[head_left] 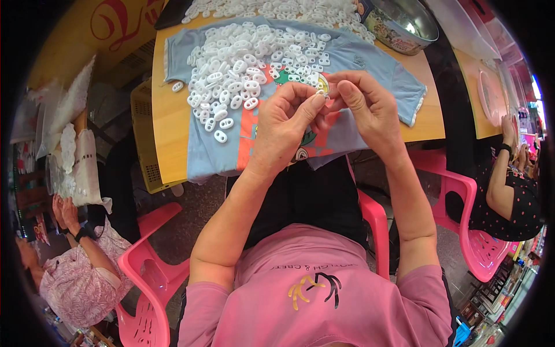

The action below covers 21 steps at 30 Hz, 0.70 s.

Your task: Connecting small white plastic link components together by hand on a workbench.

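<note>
Both hands are raised close together over the far middle of the blue-grey T-shirt [202, 159]. My left hand [286, 118] is closed, thumb against index finger, on a small white plastic piece [322, 93], mostly covered by the fingertips. Right beside it is my right hand [367, 107], its fingers curled and its thumb near the index finger. Whatever it may hold is hidden. To the left of my hands, a heap of white oval two-holed plastic pieces [225, 58] covers the shirt. A smaller group of two-holed pieces [298, 58] lies just beyond my fingers.
The shirt lies on a yellow wooden table [170, 139]. More white pieces [277, 8] and a round metal tin [399, 29] stand at the far side. Pink chairs [153, 272] flank me. Other people work at left [81, 272] and right [500, 191].
</note>
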Each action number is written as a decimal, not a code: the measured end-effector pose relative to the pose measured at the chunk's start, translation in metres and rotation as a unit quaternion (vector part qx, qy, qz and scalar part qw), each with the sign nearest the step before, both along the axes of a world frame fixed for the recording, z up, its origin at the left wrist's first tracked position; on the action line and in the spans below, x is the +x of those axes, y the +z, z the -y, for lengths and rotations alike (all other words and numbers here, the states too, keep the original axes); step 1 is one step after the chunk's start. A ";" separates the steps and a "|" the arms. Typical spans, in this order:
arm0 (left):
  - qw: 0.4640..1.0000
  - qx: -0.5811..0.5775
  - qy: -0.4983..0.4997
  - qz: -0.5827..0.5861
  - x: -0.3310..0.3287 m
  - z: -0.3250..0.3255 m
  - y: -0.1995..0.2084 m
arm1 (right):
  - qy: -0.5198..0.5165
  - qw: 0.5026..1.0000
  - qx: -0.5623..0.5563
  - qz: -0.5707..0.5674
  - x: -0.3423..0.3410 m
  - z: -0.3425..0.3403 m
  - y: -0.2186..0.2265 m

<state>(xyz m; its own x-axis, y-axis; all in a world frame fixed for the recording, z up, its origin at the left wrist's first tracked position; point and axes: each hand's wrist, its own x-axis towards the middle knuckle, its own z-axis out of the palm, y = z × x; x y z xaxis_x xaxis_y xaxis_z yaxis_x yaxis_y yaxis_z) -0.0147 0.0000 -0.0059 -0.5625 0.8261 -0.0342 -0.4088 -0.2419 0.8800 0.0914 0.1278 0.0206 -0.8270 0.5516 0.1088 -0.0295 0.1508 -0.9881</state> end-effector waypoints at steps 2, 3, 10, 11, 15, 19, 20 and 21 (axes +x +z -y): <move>1.000 0.003 -0.013 0.000 -0.001 0.001 0.001 | 0.011 0.984 0.178 -0.007 0.000 -0.009 -0.002; 1.000 0.002 -0.012 -0.001 -0.001 0.001 0.000 | 0.012 0.984 0.177 -0.008 0.000 -0.012 -0.001; 1.000 -0.001 -0.013 -0.028 0.000 0.001 0.000 | 0.099 0.908 0.407 -0.016 -0.004 -0.024 0.008; 1.000 0.001 -0.019 -0.022 0.000 0.001 0.000 | 0.105 0.902 0.418 -0.013 -0.003 -0.024 0.008; 0.999 -0.012 -0.021 -0.023 0.000 0.003 0.000 | 0.115 0.906 0.405 -0.036 -0.005 -0.021 0.007; 0.998 -0.017 -0.017 -0.052 0.001 0.003 0.000 | 0.120 0.913 0.390 -0.021 -0.005 -0.018 0.007; 0.998 -0.021 -0.016 -0.059 0.002 0.004 0.001 | 0.118 0.913 0.390 -0.023 -0.005 -0.017 0.006; 0.998 -0.020 -0.015 -0.059 0.002 0.004 0.001 | 0.119 0.913 0.390 -0.023 -0.005 -0.016 0.004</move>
